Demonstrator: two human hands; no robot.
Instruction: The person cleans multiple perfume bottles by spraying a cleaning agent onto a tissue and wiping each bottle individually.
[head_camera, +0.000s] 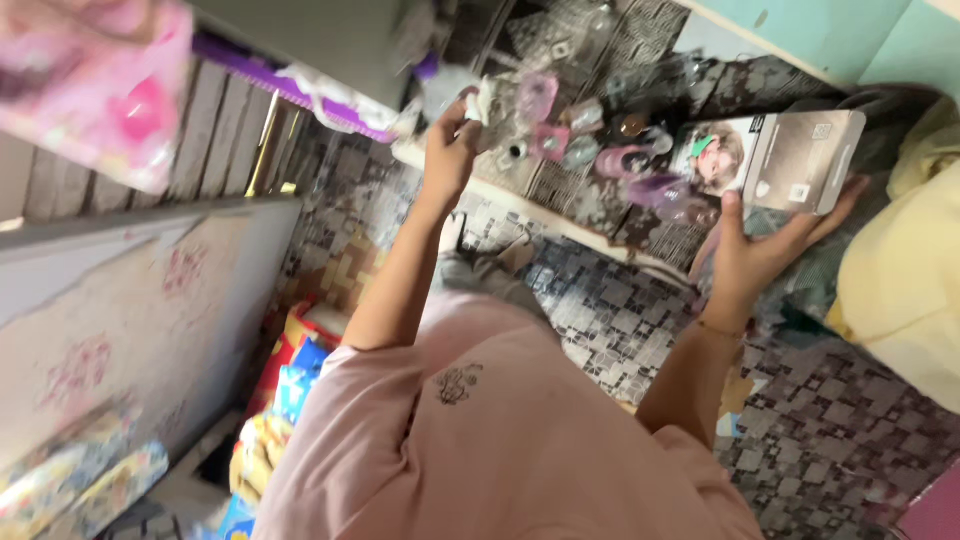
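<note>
My right hand holds a flat rectangular box, beige with a white end that carries a picture, gripping it from below with the thumb on its front. My left hand reaches up to the edge of a narrow shelf, with its fingers closed on a small white crumpled cloth. Both arms extend from my pink shirt. Between the two hands, several small pink, purple and clear plastic items lie on the shelf.
The surfaces around me have a grey patterned tile. A yellow cloth hangs at the right. Colourful packages are stacked at the lower left, and a blurred pink package is at the top left beside a purple strip.
</note>
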